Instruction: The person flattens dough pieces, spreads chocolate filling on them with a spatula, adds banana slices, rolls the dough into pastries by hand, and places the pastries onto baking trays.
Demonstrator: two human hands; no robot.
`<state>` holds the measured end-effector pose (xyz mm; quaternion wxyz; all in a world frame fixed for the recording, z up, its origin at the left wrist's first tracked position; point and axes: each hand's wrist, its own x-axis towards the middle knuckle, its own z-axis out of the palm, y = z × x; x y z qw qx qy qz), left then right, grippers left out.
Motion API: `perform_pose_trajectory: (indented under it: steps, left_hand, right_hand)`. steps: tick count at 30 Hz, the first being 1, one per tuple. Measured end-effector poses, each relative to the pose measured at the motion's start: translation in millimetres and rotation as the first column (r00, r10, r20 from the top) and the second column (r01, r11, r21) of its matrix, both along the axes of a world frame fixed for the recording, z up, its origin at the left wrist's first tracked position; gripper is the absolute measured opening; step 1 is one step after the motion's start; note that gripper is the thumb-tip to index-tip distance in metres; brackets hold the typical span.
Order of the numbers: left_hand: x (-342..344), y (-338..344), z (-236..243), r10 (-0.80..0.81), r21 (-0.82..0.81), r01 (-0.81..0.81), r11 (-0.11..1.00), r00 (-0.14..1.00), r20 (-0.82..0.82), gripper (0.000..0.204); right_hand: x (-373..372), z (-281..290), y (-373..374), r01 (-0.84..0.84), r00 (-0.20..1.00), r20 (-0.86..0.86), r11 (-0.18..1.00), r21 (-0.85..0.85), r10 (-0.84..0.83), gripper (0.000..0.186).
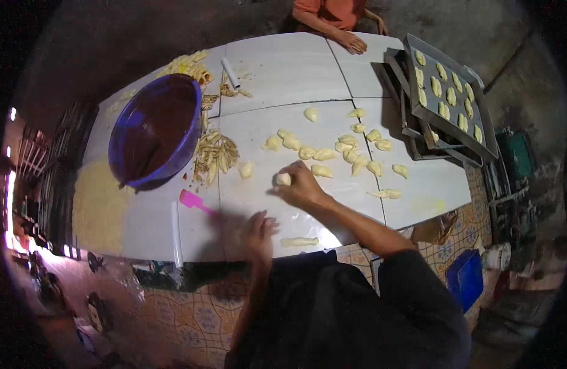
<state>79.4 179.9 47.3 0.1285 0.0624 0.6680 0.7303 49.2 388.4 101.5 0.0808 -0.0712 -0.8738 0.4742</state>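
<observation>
My right hand (pixel 301 186) is closed round a small pale dough piece (pixel 283 179) above the middle of the white tiled table (pixel 265 203). Closer to the near edge, my left hand (pixel 259 235) holds nothing, its fingers apart and slightly curled over the tabletop. A flattened dough strip (pixel 300 242) lies just right of it. Several dough lumps (pixel 323 154) are scattered beyond and to the right of my right hand, with a single lump (pixel 246 170) off to its left. Left of that lump sits a pile of yellowish-brown cut strips (pixel 216 155), perhaps banana.
A purple basin (pixel 194 132) with dark brown contents stands at left, a pink spatula (pixel 196 200) near it. White rods lie at the near edge (pixel 176 234) and far side (pixel 230 72). Stacked metal trays (pixel 440 126) of shaped dough stand right. Across the table, a person's hand (pixel 352 42) rests.
</observation>
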Motion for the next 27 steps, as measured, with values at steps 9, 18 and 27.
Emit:
perform_pose_trajectory:
  steps: [9,18,27]
  left_hand:
    - [-1.1,46.2,6.9,-0.146,-0.592,-0.103,0.799,0.922,-0.358,0.032]
    - [1.3,25.2,19.4,-0.733,-0.816,0.233,0.528,0.611,-0.300,0.074]
    - [-21.8,-4.3,8.1,-0.532,-0.756,-0.051,0.653,0.680,-0.505,0.078]
  right_hand:
    - [73.5,-18.3,-32.0,0.149,0.977,-0.148,0.989,-0.026,-0.151,0.025]
    - [92.4,-56.6,-7.8,-0.262,0.922,0.006,0.613,0.745,0.387,0.058]
    - [97.1,-40.8,4.9,-0.128,0.978,-0.006,0.625,0.770,0.209,0.047]
